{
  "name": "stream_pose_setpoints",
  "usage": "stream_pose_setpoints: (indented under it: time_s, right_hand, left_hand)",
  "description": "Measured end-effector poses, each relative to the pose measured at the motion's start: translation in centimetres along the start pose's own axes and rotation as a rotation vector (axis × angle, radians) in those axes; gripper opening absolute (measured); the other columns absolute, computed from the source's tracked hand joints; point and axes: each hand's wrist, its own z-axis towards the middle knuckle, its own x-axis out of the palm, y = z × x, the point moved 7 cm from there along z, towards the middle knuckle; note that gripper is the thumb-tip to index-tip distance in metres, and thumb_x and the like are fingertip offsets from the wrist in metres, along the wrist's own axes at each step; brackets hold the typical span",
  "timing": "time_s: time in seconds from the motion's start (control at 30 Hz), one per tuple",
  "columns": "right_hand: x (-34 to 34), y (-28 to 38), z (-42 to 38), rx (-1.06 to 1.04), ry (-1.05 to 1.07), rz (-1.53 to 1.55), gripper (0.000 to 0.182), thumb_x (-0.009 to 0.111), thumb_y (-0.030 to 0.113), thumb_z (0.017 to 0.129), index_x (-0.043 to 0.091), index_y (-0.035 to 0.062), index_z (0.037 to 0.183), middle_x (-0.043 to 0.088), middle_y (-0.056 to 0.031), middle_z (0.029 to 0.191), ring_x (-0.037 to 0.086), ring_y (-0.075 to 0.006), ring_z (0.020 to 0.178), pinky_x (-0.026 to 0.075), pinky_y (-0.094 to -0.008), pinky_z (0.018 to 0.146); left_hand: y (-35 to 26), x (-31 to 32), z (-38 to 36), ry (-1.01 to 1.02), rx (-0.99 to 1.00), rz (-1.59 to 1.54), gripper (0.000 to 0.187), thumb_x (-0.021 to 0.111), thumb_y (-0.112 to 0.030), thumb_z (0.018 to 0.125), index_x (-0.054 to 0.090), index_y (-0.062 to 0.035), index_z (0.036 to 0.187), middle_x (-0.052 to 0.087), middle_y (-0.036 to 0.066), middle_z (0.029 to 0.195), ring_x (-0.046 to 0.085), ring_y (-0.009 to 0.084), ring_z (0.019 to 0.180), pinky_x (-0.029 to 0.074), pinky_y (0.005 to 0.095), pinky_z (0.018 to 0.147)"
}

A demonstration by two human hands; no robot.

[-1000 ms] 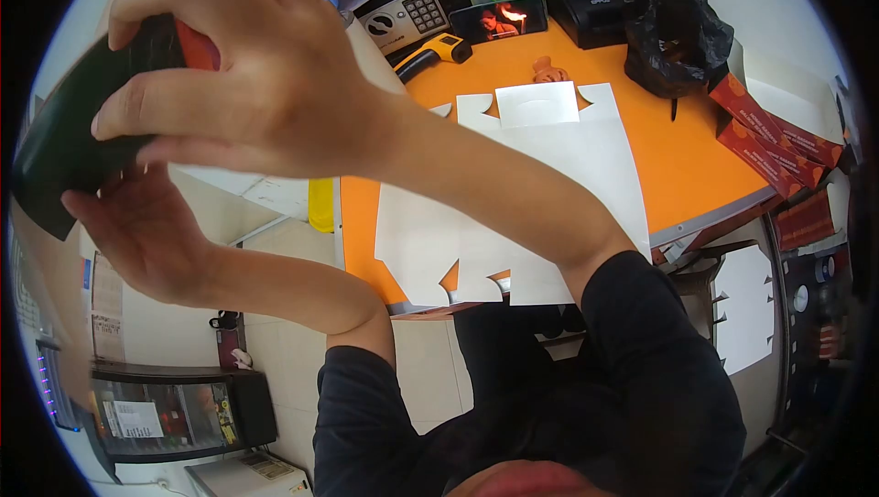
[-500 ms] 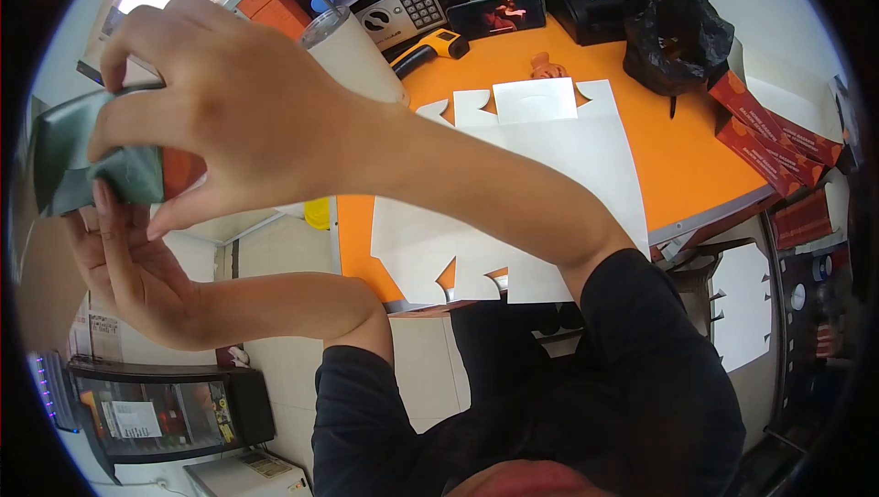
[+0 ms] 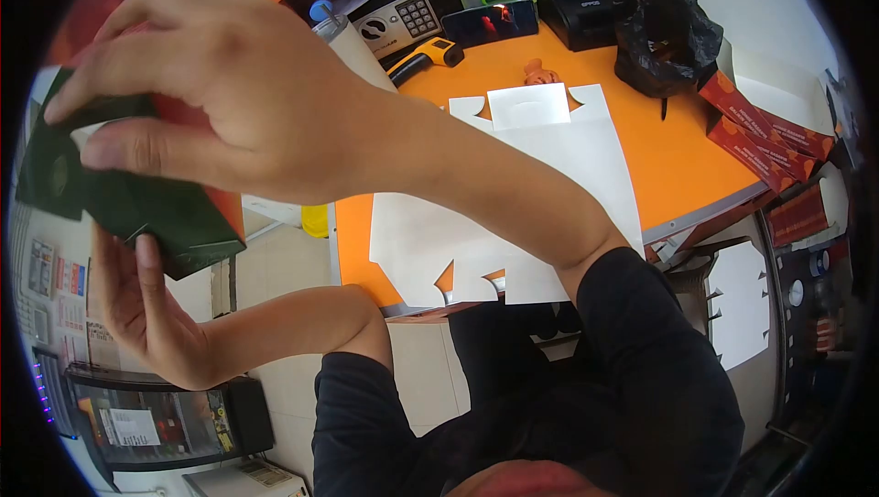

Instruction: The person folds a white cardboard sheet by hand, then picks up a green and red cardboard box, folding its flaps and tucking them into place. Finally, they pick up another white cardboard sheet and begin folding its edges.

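A dark green box (image 3: 179, 231) with an orange-red side is held up in the air at the far left. My left hand (image 3: 151, 318) supports it from below, the thumb against its lower face and the other fingers partly hidden behind it. Over the top of the box reaches my right hand (image 3: 247, 85), its thumb and fingers closed on the upper part near a flap. A large white die-cut sheet (image 3: 513, 213) lies flat on the orange table (image 3: 678, 167), under my right forearm, with cut tabs and notches along its edges.
On the table stand a black plastic bag (image 3: 664, 39), a black printer (image 3: 577, 7), a phone (image 3: 490, 22), a yellow-black thermometer gun (image 3: 428, 57) and a white cylinder (image 3: 352, 48). Red printed boxes (image 3: 760, 135) lie at the right. A glass-door cabinet (image 3: 165, 419) is at the lower left.
The green box has turned and now shows more of its lower face. My left hand has moved down a little. My right hand's thumb has shifted up and left onto the box's upper part.
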Motion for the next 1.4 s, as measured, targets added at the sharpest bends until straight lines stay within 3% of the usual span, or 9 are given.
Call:
stream_pose_setpoints:
  time_s: [0.17, 0.27, 0.37, 0.47, 0.67, 0.77, 1.07, 1.3, 1.4]
  right_hand:
    - [-1.5, -0.4, 0.4, 0.158, 0.029, -0.038, 0.023, 0.062, 0.034, 0.077, 0.066, 0.0198, 0.096, 0.052, -0.0119, 0.095, 0.052, -0.0265, 0.093, 0.043, -0.0388, 0.081]
    - [-1.8, 0.4, 0.3, 0.008, 0.046, -0.321, 0.023, 0.062, 0.035, 0.076, 0.066, 0.0195, 0.093, 0.051, -0.0106, 0.097, 0.052, -0.0263, 0.093, 0.044, -0.0379, 0.081]
    - [-1.3, 0.1, 0.2, 0.052, 0.273, -0.126, 0.023, 0.063, 0.035, 0.075, 0.065, 0.0201, 0.092, 0.051, -0.0087, 0.101, 0.052, -0.026, 0.096, 0.044, -0.0372, 0.081]
    - [-0.6, 0.7, 0.2, -0.039, 0.391, -0.083, 0.023, 0.064, 0.033, 0.072, 0.065, 0.0195, 0.091, 0.051, -0.0066, 0.103, 0.052, -0.0255, 0.099, 0.046, -0.0371, 0.079]
    - [-0.6, 1.8, -0.1, 0.094, 0.588, -0.092, 0.026, 0.069, 0.024, 0.067, 0.064, 0.0183, 0.091, 0.053, -0.0065, 0.101, 0.054, -0.0262, 0.095, 0.048, -0.0377, 0.074]
    - [-0.6, 2.3, -0.2, 0.095, 0.595, -0.214, 0.029, 0.071, 0.019, 0.064, 0.064, 0.018, 0.092, 0.053, -0.0064, 0.097, 0.055, -0.0256, 0.093, 0.049, -0.0367, 0.073]
    - [-1.7, 2.4, 0.7, -0.148, 0.072, -0.317, 0.027, 0.074, 0.023, 0.06, 0.066, 0.0204, 0.085, 0.052, -0.0014, 0.098, 0.056, -0.0215, 0.092, 0.05, -0.0321, 0.068]
    - [-1.1, 1.7, 0.5, -0.06, 0.226, -0.185, 0.028, 0.073, 0.02, 0.062, 0.066, 0.0179, 0.089, 0.053, -0.0034, 0.095, 0.056, -0.022, 0.092, 0.049, -0.0327, 0.072]
    - [-1.5, 1.1, 0.6, -0.004, 0.287, -0.127, 0.029, 0.073, 0.019, 0.062, 0.067, 0.0169, 0.09, 0.054, -0.0043, 0.095, 0.056, -0.0221, 0.091, 0.048, -0.0324, 0.074]
  left_hand:
    - [0.3, 1.0, -0.5, 0.214, -0.106, 0.169, 0.037, 0.048, 0.006, 0.084, 0.044, 0.0104, 0.121, 0.054, 0.018, 0.114, 0.053, 0.0181, 0.103, 0.039, 0.0264, 0.09]
    - [0.0, 1.6, -0.6, 0.281, -0.117, 0.136, 0.037, 0.048, 0.006, 0.084, 0.044, 0.0116, 0.12, 0.054, 0.018, 0.114, 0.053, 0.0188, 0.102, 0.04, 0.0263, 0.088]
    - [0.6, 1.3, -0.9, 0.278, -0.145, 0.102, 0.036, 0.048, 0.006, 0.083, 0.044, 0.0122, 0.118, 0.055, 0.018, 0.113, 0.053, 0.019, 0.102, 0.038, 0.0265, 0.089]
    - [1.2, 0.9, -0.8, 0.301, -0.15, 0.056, 0.034, 0.049, 0.007, 0.083, 0.045, 0.0126, 0.116, 0.055, 0.019, 0.112, 0.053, 0.0191, 0.102, 0.038, 0.0266, 0.09]
    - [1.6, 1.2, -0.1, 0.408, -0.131, 0.007, 0.035, 0.051, 0.005, 0.081, 0.046, 0.0124, 0.116, 0.057, 0.019, 0.108, 0.054, 0.0189, 0.101, 0.038, 0.0265, 0.089]
    - [2.3, 1.1, 0.3, 0.443, -0.115, -0.009, 0.036, 0.053, 0.004, 0.081, 0.047, 0.0122, 0.115, 0.058, 0.018, 0.107, 0.055, 0.0187, 0.1, 0.038, 0.0265, 0.089]
    - [3.4, -0.1, 0.9, 0.149, -0.049, -0.095, 0.037, 0.054, 0.006, 0.08, 0.047, 0.0111, 0.116, 0.058, 0.018, 0.108, 0.056, 0.018, 0.099, 0.04, 0.0257, 0.088]
    - [3.5, -0.8, 0.8, 0.125, -0.1, -0.045, 0.037, 0.051, 0.006, 0.081, 0.046, 0.0114, 0.117, 0.059, 0.019, 0.105, 0.056, 0.0184, 0.099, 0.041, 0.0248, 0.088]
    - [1.8, 0.0, 0.7, 0.164, 0.016, -0.097, 0.046, 0.049, 0.006, 0.081, 0.038, 0.0106, 0.125, 0.061, 0.02, 0.098, 0.059, 0.0187, 0.094, 0.042, 0.025, 0.086]
